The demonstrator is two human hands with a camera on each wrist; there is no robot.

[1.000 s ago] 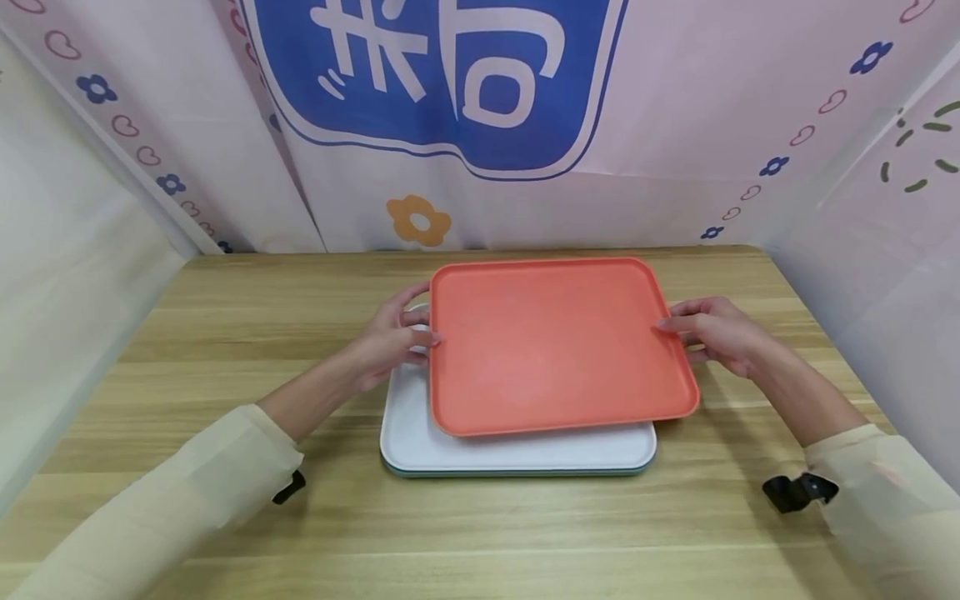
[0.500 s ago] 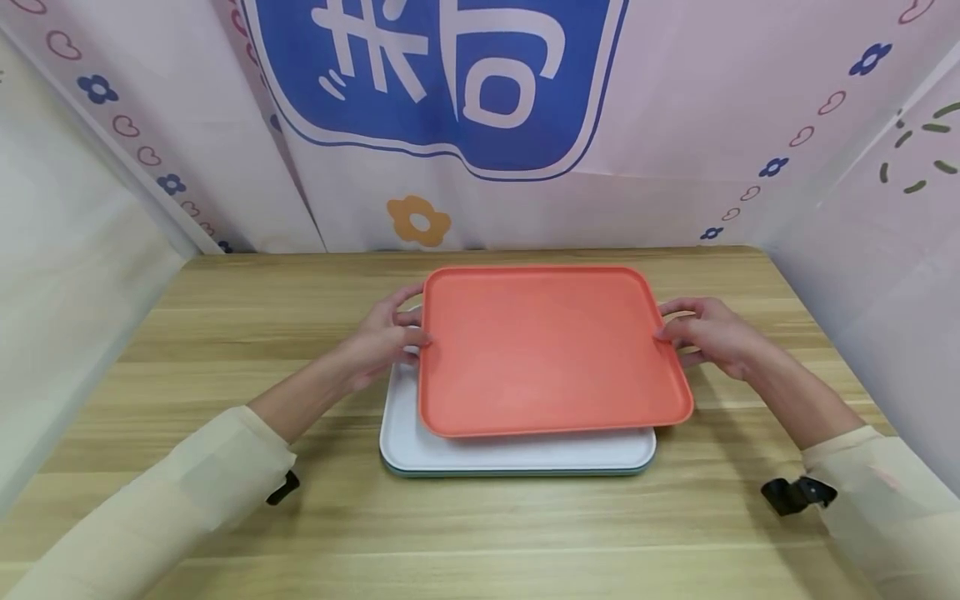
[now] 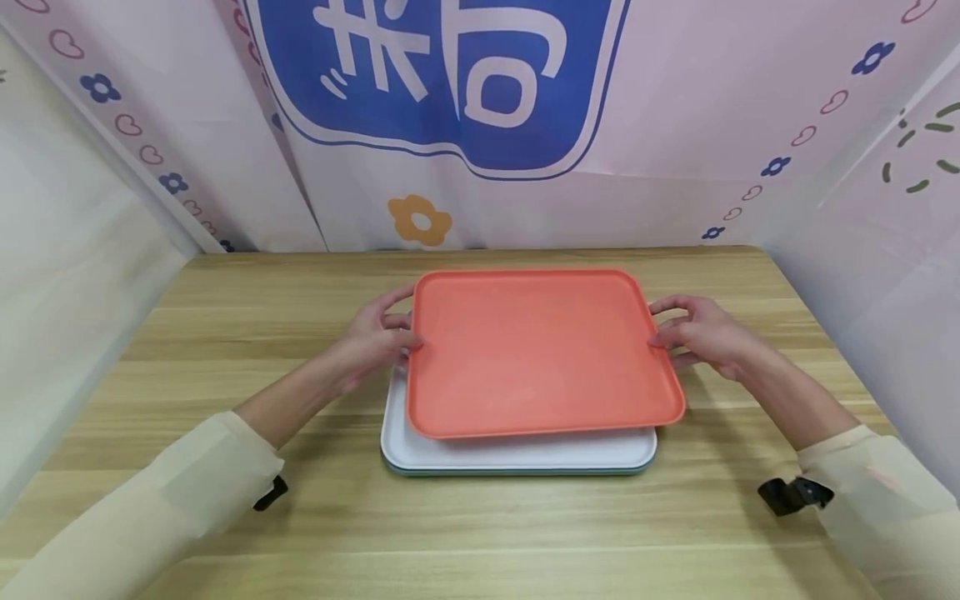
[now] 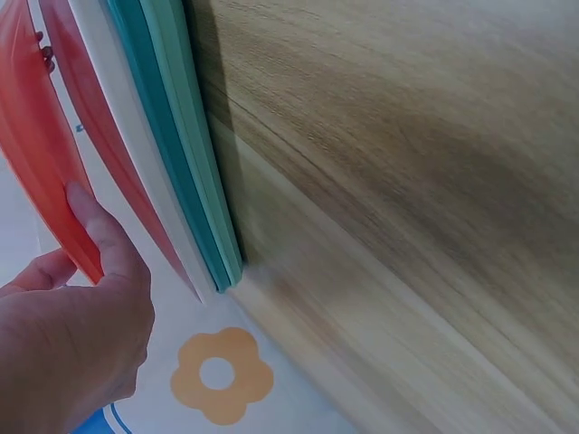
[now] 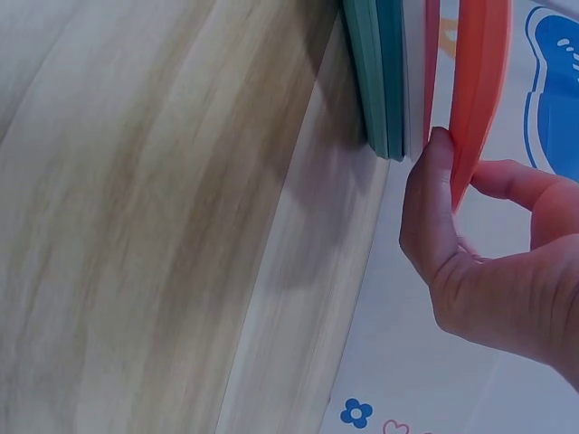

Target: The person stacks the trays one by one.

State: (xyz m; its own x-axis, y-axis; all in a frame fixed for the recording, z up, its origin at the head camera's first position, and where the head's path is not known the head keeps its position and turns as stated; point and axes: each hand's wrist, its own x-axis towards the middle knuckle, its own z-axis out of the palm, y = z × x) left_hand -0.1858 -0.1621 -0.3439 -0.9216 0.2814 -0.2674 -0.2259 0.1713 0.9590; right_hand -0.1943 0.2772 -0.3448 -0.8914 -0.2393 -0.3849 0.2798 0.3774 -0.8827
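Note:
A coral-red rectangular tray (image 3: 543, 350) is held by both hands over a stack of trays. My left hand (image 3: 373, 335) pinches its left rim, thumb on the upper face and fingers beneath. At the opposite rim my right hand (image 3: 703, 335) grips the same way. Under it lies a white tray (image 3: 517, 452), its front strip and left edge showing. Below the white one, the wrist views reveal a teal tray (image 4: 163, 136) and light green edges (image 5: 362, 81). A gap separates the coral tray from the white tray in the left wrist view.
The stack sits on a wood-grain table (image 3: 480, 533). Behind stands a white printed cloth (image 3: 675, 125) with a blue sign, and similar cloth closes both sides. Black straps (image 3: 795, 495) are at the sleeves.
Both hands have moved the coral tray leftward and slightly toward the front, so it sits more squarely over the white tray. The stack beneath has stayed put.

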